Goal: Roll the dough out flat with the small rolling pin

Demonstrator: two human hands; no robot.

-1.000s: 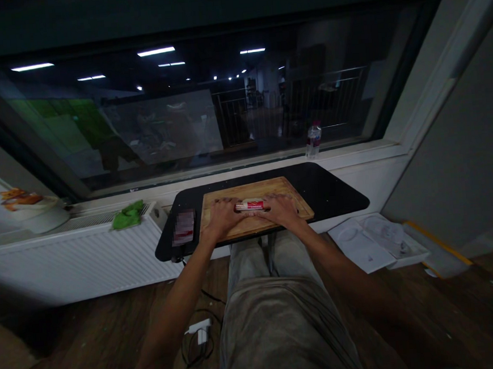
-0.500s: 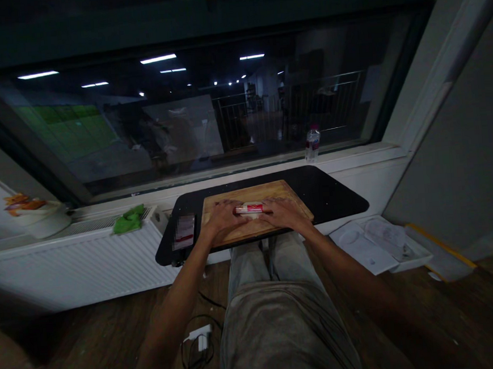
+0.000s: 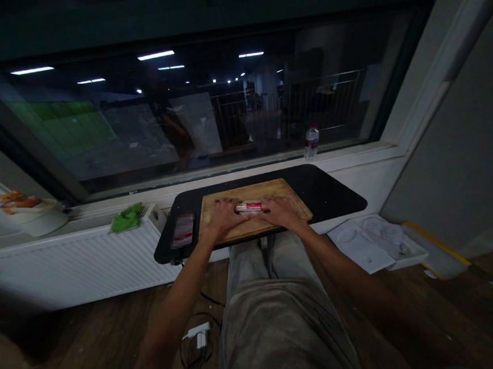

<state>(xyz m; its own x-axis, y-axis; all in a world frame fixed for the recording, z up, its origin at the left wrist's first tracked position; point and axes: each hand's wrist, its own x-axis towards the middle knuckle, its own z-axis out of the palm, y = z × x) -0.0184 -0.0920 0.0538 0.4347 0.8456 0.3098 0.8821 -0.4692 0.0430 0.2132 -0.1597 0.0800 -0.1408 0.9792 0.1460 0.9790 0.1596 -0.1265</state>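
A wooden cutting board [image 3: 292, 195] lies on a small black table [image 3: 332, 192] in front of me. On the board rests a small red and white packet [image 3: 249, 207], lying flat and lengthwise. My left hand [image 3: 221, 216] lies palm down on the board at the packet's left end, fingers stretched out. My right hand [image 3: 280, 210] lies flat at the packet's right end, its fingers touching it. Neither hand lifts the packet.
A blurred flat object [image 3: 183, 229] lies on the table left of the board. A water bottle [image 3: 310, 143] stands on the window sill. A green cloth [image 3: 126, 218] lies on the radiator, a white bowl [image 3: 40, 220] further left. White trays [image 3: 374, 240] and a cable [image 3: 196, 339] lie on the floor.
Both hands and the packet stay in place on the board. Only the camera has shifted slightly.
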